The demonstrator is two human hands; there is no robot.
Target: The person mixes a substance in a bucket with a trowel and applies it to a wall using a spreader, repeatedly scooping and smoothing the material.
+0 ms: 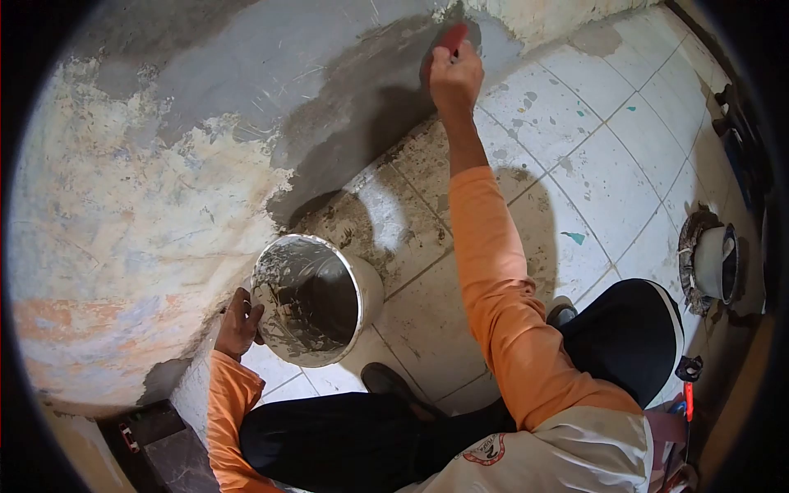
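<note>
My left hand [239,322] grips the rim of a white bucket [371,292] on its left side. The bucket is tilted so its mouth faces me, and wet grey mortar [300,287] coats the inside. At the far end of my outstretched right arm, my right hand [457,80] is closed round a red-handled trowel [452,38]. It is up against the low part of the wall, near the floor; the hand hides most of its blade. Darker, wet-looking grey plaster [353,107] covers the wall around and left of it.
Bare, peeling wall [140,214] lies to the left. White floor tiles [575,156] carry mortar splashes and small green flecks. On the right stands a pale pot-like container [712,261] with a rough rim. My shoes and bent knees are close below the bucket.
</note>
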